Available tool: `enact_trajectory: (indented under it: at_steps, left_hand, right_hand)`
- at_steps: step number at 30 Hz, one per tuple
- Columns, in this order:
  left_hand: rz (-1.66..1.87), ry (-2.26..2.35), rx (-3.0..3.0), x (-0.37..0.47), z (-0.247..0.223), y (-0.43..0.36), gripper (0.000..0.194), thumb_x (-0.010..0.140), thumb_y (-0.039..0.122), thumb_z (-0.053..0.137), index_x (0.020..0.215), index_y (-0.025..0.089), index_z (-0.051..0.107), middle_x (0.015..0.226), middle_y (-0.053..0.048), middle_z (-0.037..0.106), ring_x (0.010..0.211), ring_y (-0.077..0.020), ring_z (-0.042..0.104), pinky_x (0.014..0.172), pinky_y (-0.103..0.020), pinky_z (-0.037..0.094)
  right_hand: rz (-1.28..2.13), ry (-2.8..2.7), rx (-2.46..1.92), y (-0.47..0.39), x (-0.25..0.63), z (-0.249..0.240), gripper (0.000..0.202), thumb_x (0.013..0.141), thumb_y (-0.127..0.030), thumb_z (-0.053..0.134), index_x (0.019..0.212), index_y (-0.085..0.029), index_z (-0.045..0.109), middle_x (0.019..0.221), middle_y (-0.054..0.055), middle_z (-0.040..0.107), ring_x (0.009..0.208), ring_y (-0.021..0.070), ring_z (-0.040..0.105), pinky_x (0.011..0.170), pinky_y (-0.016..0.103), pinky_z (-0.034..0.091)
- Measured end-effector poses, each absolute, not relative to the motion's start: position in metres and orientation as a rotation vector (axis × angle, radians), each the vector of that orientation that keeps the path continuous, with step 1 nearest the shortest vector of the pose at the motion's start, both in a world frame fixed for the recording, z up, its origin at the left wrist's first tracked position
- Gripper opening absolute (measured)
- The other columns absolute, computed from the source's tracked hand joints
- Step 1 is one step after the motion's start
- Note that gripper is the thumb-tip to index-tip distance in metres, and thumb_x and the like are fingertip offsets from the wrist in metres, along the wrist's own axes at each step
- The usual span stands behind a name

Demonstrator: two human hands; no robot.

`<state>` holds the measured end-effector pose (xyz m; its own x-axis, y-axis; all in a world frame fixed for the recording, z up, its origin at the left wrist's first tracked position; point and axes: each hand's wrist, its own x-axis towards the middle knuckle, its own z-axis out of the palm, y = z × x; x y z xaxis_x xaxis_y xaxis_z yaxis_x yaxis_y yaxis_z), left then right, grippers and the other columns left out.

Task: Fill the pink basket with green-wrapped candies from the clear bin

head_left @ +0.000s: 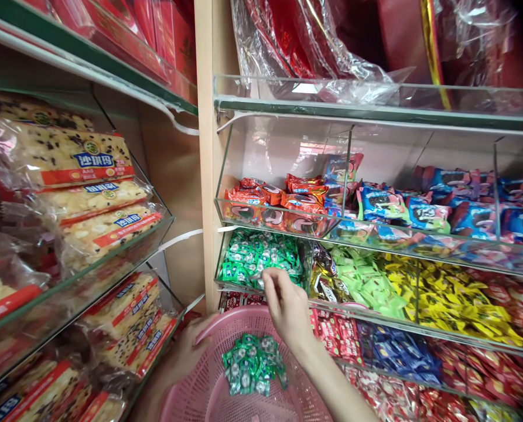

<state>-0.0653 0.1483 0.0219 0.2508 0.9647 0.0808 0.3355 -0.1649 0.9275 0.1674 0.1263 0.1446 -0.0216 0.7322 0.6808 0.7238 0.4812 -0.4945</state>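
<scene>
Loosely curled near mid-frame, the fingers of our right hand [290, 308] draw almost together at the clear bin [239, 286]; we cannot tell whether they pinch a candy. That bin holds green-wrapped candies [261, 249]. At lower left of centre, our left hand [188, 351] grips the rim of a pink basket [193, 395], its mouth facing up toward us. Inside, at bottom centre, the green heap [252, 363] lies jumbled, long axes pointing every way.
</scene>
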Motion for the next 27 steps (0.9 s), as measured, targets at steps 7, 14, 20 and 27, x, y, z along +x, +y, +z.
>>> enact_trajectory:
  at_steps: [7,14,20,27]
  left_hand:
    - [0.894,1.202,1.813,-0.067,0.018,0.150,0.046,0.079,0.027,0.056,0.124,0.021,0.056,0.132,-0.007,0.056,0.123,-0.0249,0.048,0.108,-0.038,0.033]
    - [0.873,1.232,1.778,-0.063,0.030,0.145,0.046,0.077,0.025,0.057,0.123,0.023,0.057,0.133,-0.005,0.055,0.125,-0.0253,0.046,0.110,-0.039,0.030]
    - [0.894,1.236,1.778,-0.062,0.028,0.146,0.047,0.075,0.024,0.058,0.123,0.022,0.057,0.132,-0.005,0.056,0.123,-0.0254,0.048,0.109,-0.039,0.031]
    - [0.894,1.204,1.775,-0.064,0.026,0.147,0.046,0.077,0.026,0.057,0.124,0.022,0.056,0.133,-0.006,0.055,0.124,-0.0255,0.047,0.110,-0.040,0.030]
  right_hand:
    - [0.339,-2.087,-1.267,0.118,0.164,0.085,0.021,0.094,-0.028,0.032,0.085,-0.021,0.050,0.079,0.002,0.060,0.068,0.0134,0.055,0.060,0.022,0.036]
    - [0.584,-1.863,-1.495,0.140,0.186,0.013,0.015,0.086,-0.017,0.036,0.073,-0.019,0.044,0.059,-0.002,0.054,0.051,0.0114,0.047,0.049,0.021,0.029]
    - [0.549,-1.843,-1.571,0.140,0.193,0.008,0.015,0.074,-0.008,0.040,0.079,-0.017,0.051,0.060,-0.003,0.055,0.052,0.0113,0.048,0.050,0.021,0.028]
    - [0.444,-1.934,-1.684,0.138,0.196,0.004,0.018,0.074,-0.007,0.042,0.072,-0.017,0.056,0.072,0.002,0.060,0.069,0.0150,0.053,0.059,0.022,0.033]
